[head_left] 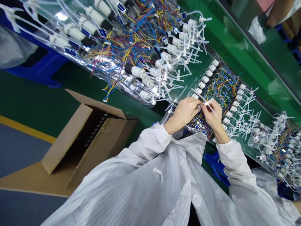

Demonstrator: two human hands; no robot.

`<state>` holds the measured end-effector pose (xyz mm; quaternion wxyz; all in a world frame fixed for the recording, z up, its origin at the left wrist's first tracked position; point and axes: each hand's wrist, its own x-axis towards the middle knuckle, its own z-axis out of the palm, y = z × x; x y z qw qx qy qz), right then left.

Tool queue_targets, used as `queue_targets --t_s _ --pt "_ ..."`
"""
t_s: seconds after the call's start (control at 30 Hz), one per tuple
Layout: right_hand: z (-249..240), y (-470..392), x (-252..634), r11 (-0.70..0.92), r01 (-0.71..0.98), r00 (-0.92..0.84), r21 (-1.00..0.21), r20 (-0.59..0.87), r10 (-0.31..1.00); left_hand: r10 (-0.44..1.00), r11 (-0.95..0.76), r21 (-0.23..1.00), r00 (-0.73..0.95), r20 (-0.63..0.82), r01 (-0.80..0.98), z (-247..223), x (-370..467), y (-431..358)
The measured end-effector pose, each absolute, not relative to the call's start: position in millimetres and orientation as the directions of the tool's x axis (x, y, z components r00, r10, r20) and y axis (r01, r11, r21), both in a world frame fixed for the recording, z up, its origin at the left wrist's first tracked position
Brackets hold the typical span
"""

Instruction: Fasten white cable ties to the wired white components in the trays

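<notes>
My left hand (pixel 184 110) and my right hand (pixel 213 115) meet fingertip to fingertip above a plastic sheet of small motor-like parts. Pinched at my right fingers is a whitish tube (pixel 213 110) with a small white fitting on it. The fingers of my left hand are closed too, against the same spot; what they grip is mostly hidden. Beneath both hands lie rows of white-capped cylinders (pixel 205 79) with black bodies. Between the rows run tangled coloured wires (pixel 221 86) with small blue labels. Short translucent tubes (pixel 244 110) with white fittings stick out on the right side.
A larger pile of wired cylinders (pixel 138 72) covers the bench at upper left. More wired parts (pixel 285 147) lie at far right, beside a clear bag (pixel 258 136). On the floor at left stands an open cardboard box (pixel 101 150). A metal-edged ledge (pixel 254 53) runs behind the green bench.
</notes>
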<state>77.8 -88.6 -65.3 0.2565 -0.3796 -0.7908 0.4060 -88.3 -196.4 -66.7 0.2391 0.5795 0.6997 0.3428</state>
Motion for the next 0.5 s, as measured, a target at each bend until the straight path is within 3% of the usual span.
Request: queue_targets --t_s 0.17,0.27,0.5 --pt "-52.8 -72.8 84.1 0.133 0.296 -0.680 -0.946 -0.110 0.725 0.976 0.081 0.768 -0.207 0.069 0.635 -62.9 -87.4 -196.5" --pt "-44.6 -71.6 86.4 0.239 0.313 -0.705 -0.919 -0.057 0.706 0.977 0.077 0.761 -0.200 0.071 0.644 -63.8 -86.6 -197.4" --pt "-26.7 -76.4 81.1 0.560 0.389 -0.749 -0.732 0.102 0.654 0.976 0.085 0.748 -0.206 0.071 0.658 -68.5 -85.2 -198.0"
